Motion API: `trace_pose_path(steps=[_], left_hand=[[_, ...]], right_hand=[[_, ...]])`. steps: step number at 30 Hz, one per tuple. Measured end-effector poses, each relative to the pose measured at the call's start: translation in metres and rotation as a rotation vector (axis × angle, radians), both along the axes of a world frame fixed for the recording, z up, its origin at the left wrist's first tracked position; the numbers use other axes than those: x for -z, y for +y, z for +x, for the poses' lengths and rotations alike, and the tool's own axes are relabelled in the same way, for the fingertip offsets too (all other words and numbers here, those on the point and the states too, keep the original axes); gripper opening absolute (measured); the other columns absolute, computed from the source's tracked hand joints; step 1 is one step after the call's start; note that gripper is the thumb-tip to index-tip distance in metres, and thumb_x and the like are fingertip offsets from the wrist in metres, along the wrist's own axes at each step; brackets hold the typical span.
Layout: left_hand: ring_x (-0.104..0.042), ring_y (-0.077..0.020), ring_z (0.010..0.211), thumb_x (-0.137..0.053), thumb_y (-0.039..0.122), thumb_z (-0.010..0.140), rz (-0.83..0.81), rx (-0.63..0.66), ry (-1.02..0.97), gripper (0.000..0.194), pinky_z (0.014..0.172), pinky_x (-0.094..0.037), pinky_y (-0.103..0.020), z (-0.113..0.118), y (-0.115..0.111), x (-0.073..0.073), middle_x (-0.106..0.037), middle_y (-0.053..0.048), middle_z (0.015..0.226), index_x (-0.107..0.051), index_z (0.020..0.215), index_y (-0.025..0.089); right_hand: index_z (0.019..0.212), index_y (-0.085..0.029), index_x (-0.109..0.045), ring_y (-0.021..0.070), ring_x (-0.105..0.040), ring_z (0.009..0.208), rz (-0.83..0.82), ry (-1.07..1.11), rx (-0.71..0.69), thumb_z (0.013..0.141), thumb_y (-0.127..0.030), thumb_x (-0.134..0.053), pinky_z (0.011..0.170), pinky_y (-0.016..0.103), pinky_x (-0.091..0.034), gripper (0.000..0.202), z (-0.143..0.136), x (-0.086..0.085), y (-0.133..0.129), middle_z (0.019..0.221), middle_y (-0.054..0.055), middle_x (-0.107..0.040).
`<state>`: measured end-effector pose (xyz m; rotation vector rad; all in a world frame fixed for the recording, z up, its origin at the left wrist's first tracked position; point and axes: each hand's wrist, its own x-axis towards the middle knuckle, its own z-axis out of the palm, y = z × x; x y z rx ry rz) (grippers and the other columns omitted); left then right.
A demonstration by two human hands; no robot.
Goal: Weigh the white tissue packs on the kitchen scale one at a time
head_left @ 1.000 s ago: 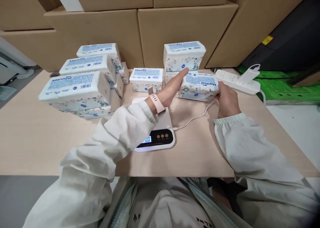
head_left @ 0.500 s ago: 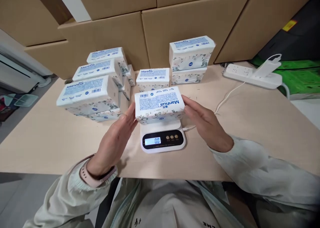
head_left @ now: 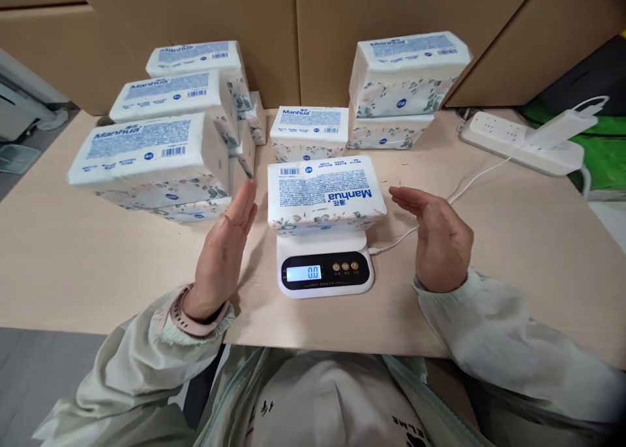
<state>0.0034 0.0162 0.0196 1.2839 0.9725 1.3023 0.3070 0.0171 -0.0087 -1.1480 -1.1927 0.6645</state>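
Observation:
A white and blue pack of tissues point(head_left: 325, 192) marked Manhua lies on the white digital scale point(head_left: 325, 267), with its print upside down to me. The lit display reads 0.0. My left hand point(head_left: 225, 248) is held upright just left of the pack, apart from it, its fingers stretched out and holding nothing. To the right, my right hand point(head_left: 437, 238) also stands clear of the pack, fingers extended and bent a little inward, with nothing in it. The pack covers most of the scale's weighing plate.
Stacked tissue packs point(head_left: 147, 153) stand at the left. One more tissue pack point(head_left: 309, 130) sits behind the scale, and a stack of two packs point(head_left: 405, 88) is at the back right. A white power strip point(head_left: 521, 140) feeds a cable point(head_left: 457, 192) across the table. Cardboard boxes point(head_left: 323, 36) wall the back.
Both hands have let go of the tissue pack and moved outward from its ends. The pack rests on the scale, and the display still reads 0.0. The view has shifted closer.

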Motion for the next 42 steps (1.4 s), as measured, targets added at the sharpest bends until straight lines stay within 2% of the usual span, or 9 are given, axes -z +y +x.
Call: trace_pose_path(steps=[7,14,24,29,31,34,36,38,42], left_hand=[[-0.029,-0.0278,0.169,-0.045,0.065,0.109,-0.015,0.037,0.005,0.054,0.145,-0.018,-0.049,-0.001,-0.003,-0.005,-0.051,0.007,0.168,-0.069,0.148,0.038],[-0.031,-0.0267,0.169,-0.042,0.063,0.111,-0.006,0.054,0.001,0.054,0.145,-0.02,-0.046,-0.002,-0.003,-0.005,-0.052,0.01,0.166,-0.07,0.148,0.037],[-0.031,-0.0298,0.168,-0.049,0.064,0.108,-0.013,0.037,0.012,0.052,0.145,-0.02,-0.052,-0.002,-0.004,-0.01,-0.054,0.008,0.166,-0.072,0.146,0.036],[-0.044,-0.0313,0.162,-0.057,0.048,0.111,0.03,-0.02,0.136,0.041,0.142,-0.028,-0.056,-0.005,-0.011,-0.005,-0.061,0.004,0.16,-0.071,0.147,0.036],[-0.047,-0.0319,0.16,-0.058,0.043,0.111,0.066,-0.024,0.205,0.039,0.14,-0.032,-0.058,-0.004,-0.014,-0.004,-0.063,0.002,0.158,-0.071,0.148,0.035],[-0.046,-0.0313,0.16,-0.06,0.04,0.111,0.105,0.048,0.245,0.043,0.137,-0.037,-0.057,0.005,-0.014,-0.01,-0.06,0.002,0.161,-0.065,0.153,0.036],[-0.045,-0.0317,0.161,-0.062,0.041,0.11,0.151,0.093,0.243,0.047,0.136,-0.039,-0.055,0.015,-0.008,-0.021,-0.057,0.001,0.164,-0.062,0.156,0.035],[-0.043,-0.0328,0.162,-0.065,0.045,0.108,0.249,0.101,0.224,0.05,0.136,-0.04,-0.054,0.028,0.006,-0.035,-0.054,-0.001,0.167,-0.061,0.157,0.034],[-0.041,-0.0314,0.163,-0.07,0.059,0.1,0.446,0.031,0.18,0.059,0.14,-0.033,-0.053,0.049,0.064,-0.05,-0.054,0.003,0.166,-0.058,0.155,0.041]], right_hand=[[0.122,-0.037,-0.081,0.0233,-0.078,0.117,-0.024,-0.116,-0.019,0.106,-0.042,-0.064,0.11,0.045,-0.06,0.024,0.003,0.001,-0.002,0.123,0.0,-0.084],[0.124,-0.033,-0.081,0.0245,-0.079,0.115,-0.006,-0.139,-0.024,0.103,-0.035,-0.069,0.108,0.049,-0.062,0.024,0.002,-0.001,-0.004,0.121,0.001,-0.085],[0.122,-0.035,-0.082,0.0238,-0.079,0.115,-0.015,-0.133,-0.019,0.102,-0.032,-0.071,0.108,0.046,-0.064,0.023,-0.001,-0.003,-0.007,0.121,0.002,-0.085],[0.126,-0.034,-0.08,0.0259,-0.078,0.119,-0.008,-0.13,-0.049,0.103,-0.034,-0.068,0.111,0.052,-0.063,0.026,0.0,-0.004,-0.008,0.124,0.003,-0.084],[0.139,-0.037,-0.073,0.0284,-0.073,0.132,-0.025,-0.19,-0.134,0.105,-0.038,-0.064,0.119,0.057,-0.058,0.035,0.0,-0.005,-0.009,0.139,0.003,-0.078],[0.167,-0.041,-0.042,0.0319,-0.054,0.155,-0.036,-0.354,-0.36,0.106,-0.043,-0.061,0.129,0.061,-0.047,0.064,-0.003,-0.009,-0.008,0.168,0.001,-0.057],[0.173,-0.042,-0.024,0.0333,-0.05,0.157,-0.015,-0.435,-0.447,0.106,-0.047,-0.06,0.13,0.062,-0.045,0.076,-0.007,-0.016,0.0,0.173,0.001,-0.049],[0.175,-0.043,-0.018,0.0338,-0.052,0.155,0.041,-0.454,-0.444,0.106,-0.054,-0.055,0.13,0.061,-0.045,0.078,-0.012,-0.026,0.018,0.172,0.002,-0.049],[0.174,-0.047,-0.013,0.0333,-0.039,0.164,0.197,-0.463,-0.333,0.102,-0.074,-0.046,0.137,0.058,-0.035,0.084,-0.019,-0.046,0.087,0.177,-0.003,-0.041]])
